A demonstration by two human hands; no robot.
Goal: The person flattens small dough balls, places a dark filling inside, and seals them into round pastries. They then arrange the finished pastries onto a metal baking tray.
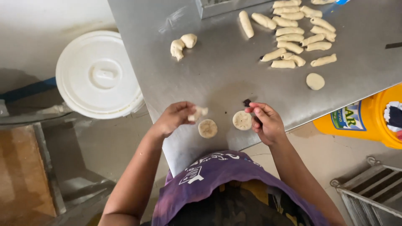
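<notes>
While steel table [234, 75] is worked at near edge, dough filling step judged in hand. White lidded bucket [98, 73] seen left, yellow bucket [368, 121] right, shaped rolls [299, 35] far. Left hand [173, 118] closed on small dough scrap [200, 113]; right hand [266, 123] curled, fingertips pinched, contents not discernible. Flat disc [207, 128] near left hand, second disc [242, 120] touched by right. Next move judged: careful placing on disc, then folding.

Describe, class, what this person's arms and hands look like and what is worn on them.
Both arms are bare from shoulder to wrist, with no sleeves showing. The left hand and right hand wear no gloves, rings, watch or bracelets. A purple apron with white print covers the front.
</notes>
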